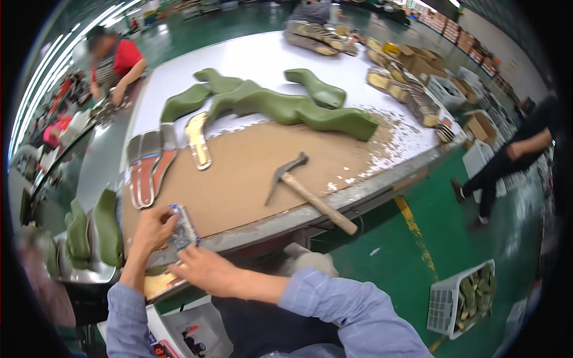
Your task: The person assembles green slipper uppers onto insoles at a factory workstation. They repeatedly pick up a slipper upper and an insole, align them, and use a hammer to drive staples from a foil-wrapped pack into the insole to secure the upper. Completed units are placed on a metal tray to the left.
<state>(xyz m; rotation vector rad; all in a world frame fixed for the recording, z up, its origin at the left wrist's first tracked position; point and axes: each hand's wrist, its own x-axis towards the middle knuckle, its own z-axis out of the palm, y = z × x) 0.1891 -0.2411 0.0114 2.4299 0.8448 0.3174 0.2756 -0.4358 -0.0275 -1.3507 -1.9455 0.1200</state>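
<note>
My left hand [154, 228] grips a small flat metal cutting die [184, 228] at the near edge of the worn brown cutting board [250, 173]. My right hand [206, 271] reaches across from the right and touches the die's lower end, just below the table edge. A hammer [310, 192] with a dark head and wooden handle lies on the board to the right, its handle sticking out over the edge. More shoe-shaped metal dies [149, 167] and a gold-coloured one [198, 140] lie on the board's left part.
Long green cut pieces [286, 107] lie across the white table behind the board, more stand at the left [107, 230]. A white basket of pieces [462, 298] sits on the green floor. One person works at the far left [116, 62], another stands at the right [513, 158].
</note>
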